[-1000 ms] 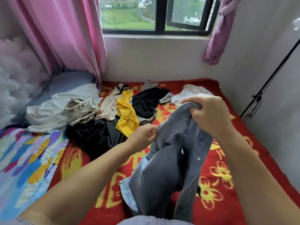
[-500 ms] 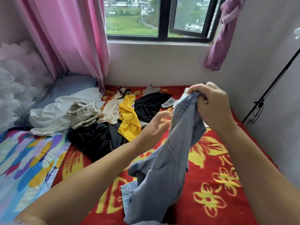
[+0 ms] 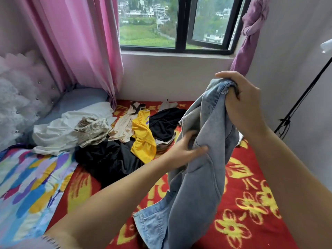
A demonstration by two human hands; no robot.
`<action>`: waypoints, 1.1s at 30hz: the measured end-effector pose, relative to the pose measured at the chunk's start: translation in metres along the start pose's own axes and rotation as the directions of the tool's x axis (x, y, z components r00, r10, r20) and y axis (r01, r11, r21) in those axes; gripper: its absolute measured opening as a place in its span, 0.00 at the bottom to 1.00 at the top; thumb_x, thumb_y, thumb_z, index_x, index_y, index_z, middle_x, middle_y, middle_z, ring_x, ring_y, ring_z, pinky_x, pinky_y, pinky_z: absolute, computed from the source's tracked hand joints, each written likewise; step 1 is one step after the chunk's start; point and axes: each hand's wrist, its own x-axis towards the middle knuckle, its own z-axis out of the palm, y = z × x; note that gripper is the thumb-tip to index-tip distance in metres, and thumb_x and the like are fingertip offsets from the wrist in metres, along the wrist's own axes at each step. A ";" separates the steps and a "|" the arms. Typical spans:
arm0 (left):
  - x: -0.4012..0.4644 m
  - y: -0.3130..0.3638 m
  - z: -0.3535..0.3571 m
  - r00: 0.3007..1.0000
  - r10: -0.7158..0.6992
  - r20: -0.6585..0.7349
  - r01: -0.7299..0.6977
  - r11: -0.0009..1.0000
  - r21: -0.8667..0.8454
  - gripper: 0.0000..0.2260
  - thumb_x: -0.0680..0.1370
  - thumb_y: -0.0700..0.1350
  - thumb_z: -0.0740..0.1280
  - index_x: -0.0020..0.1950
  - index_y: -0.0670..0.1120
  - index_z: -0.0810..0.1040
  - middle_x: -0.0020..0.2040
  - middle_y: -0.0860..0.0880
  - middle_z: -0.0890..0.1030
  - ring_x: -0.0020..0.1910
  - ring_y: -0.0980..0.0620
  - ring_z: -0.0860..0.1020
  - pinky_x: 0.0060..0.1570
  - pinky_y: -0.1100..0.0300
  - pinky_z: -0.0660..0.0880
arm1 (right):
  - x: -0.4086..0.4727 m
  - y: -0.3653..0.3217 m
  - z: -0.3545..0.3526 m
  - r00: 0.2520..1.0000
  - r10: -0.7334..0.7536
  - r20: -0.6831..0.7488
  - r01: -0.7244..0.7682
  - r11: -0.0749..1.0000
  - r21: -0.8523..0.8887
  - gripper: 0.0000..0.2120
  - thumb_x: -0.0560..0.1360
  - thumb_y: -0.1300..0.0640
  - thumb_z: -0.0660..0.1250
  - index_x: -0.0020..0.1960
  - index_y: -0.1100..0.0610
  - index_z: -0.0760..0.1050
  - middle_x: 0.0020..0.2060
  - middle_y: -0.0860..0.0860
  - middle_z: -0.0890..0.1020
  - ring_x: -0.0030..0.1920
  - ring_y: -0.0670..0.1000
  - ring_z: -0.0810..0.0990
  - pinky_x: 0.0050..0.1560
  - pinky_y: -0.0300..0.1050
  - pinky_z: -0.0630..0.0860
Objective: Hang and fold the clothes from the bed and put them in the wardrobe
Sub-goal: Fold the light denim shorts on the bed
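A light-blue denim garment hangs above the bed. My right hand grips its bunched top edge, raised to window-sill height. Lower down, my left hand pinches a fold of the denim at its left side. The garment's bottom trails onto the red bedspread with yellow flowers. Behind it lies a pile of clothes: a yellow top, a black garment, another black one, a beige piece and white fabric with a patterned piece.
A colourful blanket covers the bed's left side by a tufted headboard. A pink curtain hangs left of the window, a knotted purple one at the right. A black stand pole leans against the right wall.
My right hand has lifted the denim garment higher and further right. My left hand moved from beside the fabric to take hold of a fold. The view tilted upward.
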 end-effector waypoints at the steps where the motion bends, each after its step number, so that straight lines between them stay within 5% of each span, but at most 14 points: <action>1: 0.001 0.005 -0.002 1.000 -0.022 -0.022 0.017 0.985 -0.173 0.23 0.80 0.53 0.62 0.72 0.44 0.66 0.68 0.47 0.73 0.67 0.53 0.71 0.68 0.48 0.68 | 0.002 0.000 -0.002 1.000 -0.012 -0.012 0.012 1.000 0.017 0.19 0.74 0.69 0.55 0.58 0.59 0.78 0.47 0.45 0.80 0.43 0.34 0.77 0.48 0.25 0.70; 4: 0.006 0.012 0.005 0.984 -0.141 0.112 0.179 0.833 -0.524 0.21 0.83 0.55 0.49 0.70 0.47 0.70 0.66 0.50 0.76 0.65 0.53 0.73 0.67 0.54 0.70 | 0.011 -0.002 -0.009 1.000 -0.019 -0.014 0.019 0.999 0.050 0.20 0.73 0.70 0.54 0.59 0.61 0.77 0.48 0.46 0.79 0.44 0.31 0.76 0.49 0.24 0.68; 7: 0.008 0.010 0.015 0.974 -0.101 0.204 0.135 0.978 -0.156 0.21 0.81 0.46 0.62 0.74 0.52 0.64 0.66 0.58 0.73 0.66 0.57 0.71 0.67 0.55 0.69 | 0.013 -0.009 -0.011 0.997 -0.057 0.048 0.052 0.994 0.101 0.24 0.71 0.70 0.52 0.61 0.56 0.76 0.47 0.43 0.80 0.45 0.32 0.76 0.50 0.25 0.69; 10: 0.009 0.002 0.015 0.948 -0.075 0.309 0.046 0.994 0.102 0.23 0.74 0.46 0.68 0.68 0.49 0.70 0.56 0.57 0.78 0.58 0.58 0.75 0.58 0.59 0.74 | 0.017 -0.005 -0.016 0.995 -0.053 0.085 0.042 0.992 0.119 0.26 0.71 0.68 0.52 0.62 0.49 0.75 0.48 0.37 0.79 0.47 0.33 0.77 0.52 0.26 0.69; 12: 0.010 -0.007 0.006 0.978 -0.011 0.209 -0.012 0.994 0.111 0.19 0.72 0.45 0.71 0.61 0.43 0.75 0.55 0.49 0.81 0.56 0.53 0.78 0.55 0.55 0.76 | 0.022 0.006 -0.023 0.998 0.035 0.052 -0.039 0.997 0.065 0.25 0.71 0.66 0.53 0.61 0.49 0.77 0.49 0.38 0.80 0.48 0.35 0.77 0.53 0.29 0.70; 14: 0.011 -0.015 -0.015 0.997 0.070 -0.037 -0.063 0.983 0.171 0.09 0.74 0.39 0.70 0.52 0.43 0.76 0.48 0.47 0.81 0.49 0.51 0.79 0.49 0.53 0.76 | 0.024 0.023 -0.034 0.995 0.096 0.006 -0.095 0.994 -0.059 0.22 0.71 0.65 0.56 0.59 0.51 0.79 0.51 0.42 0.81 0.51 0.39 0.78 0.56 0.29 0.70; 16: 0.015 -0.017 -0.051 0.950 0.133 -0.284 -0.031 0.941 0.337 0.06 0.74 0.40 0.70 0.44 0.47 0.73 0.37 0.52 0.77 0.38 0.52 0.76 0.38 0.56 0.71 | 0.018 0.039 -0.044 0.994 0.108 0.026 -0.101 0.977 -0.186 0.19 0.72 0.65 0.58 0.57 0.55 0.80 0.51 0.47 0.82 0.53 0.44 0.79 0.57 0.28 0.68; 18: 0.019 -0.006 -0.091 0.898 0.204 -0.389 0.038 0.847 0.531 0.08 0.73 0.46 0.70 0.41 0.49 0.71 0.32 0.54 0.74 0.33 0.50 0.74 0.32 0.57 0.66 | 0.011 0.053 -0.047 0.985 0.146 0.093 -0.113 0.948 -0.296 0.16 0.73 0.66 0.61 0.57 0.56 0.81 0.51 0.52 0.84 0.54 0.52 0.80 0.58 0.35 0.70; 22: 0.029 0.023 -0.136 0.890 0.242 -0.386 0.171 0.608 0.776 0.11 0.71 0.54 0.66 0.37 0.49 0.69 0.33 0.50 0.73 0.38 0.42 0.75 0.34 0.55 0.67 | 0.008 0.069 -0.040 0.936 0.310 0.165 -0.215 0.877 -0.429 0.14 0.75 0.62 0.61 0.57 0.53 0.79 0.51 0.57 0.84 0.55 0.60 0.79 0.58 0.55 0.74; 27: 0.029 0.027 -0.152 0.919 0.101 -0.381 0.316 0.388 0.866 0.06 0.75 0.50 0.65 0.43 0.49 0.72 0.45 0.43 0.79 0.48 0.39 0.78 0.40 0.55 0.69 | 0.022 0.063 -0.038 0.921 0.324 0.216 -0.162 0.823 -0.544 0.15 0.76 0.58 0.60 0.61 0.50 0.77 0.54 0.59 0.82 0.55 0.63 0.78 0.57 0.56 0.75; 33: 0.034 0.035 -0.162 0.866 0.036 -0.499 0.447 0.395 0.803 0.07 0.75 0.44 0.62 0.52 0.48 0.76 0.50 0.42 0.79 0.50 0.39 0.78 0.42 0.54 0.69 | 0.031 0.054 -0.032 0.871 0.422 0.252 -0.184 0.756 -0.629 0.21 0.74 0.63 0.59 0.64 0.49 0.75 0.54 0.62 0.81 0.55 0.64 0.77 0.57 0.56 0.75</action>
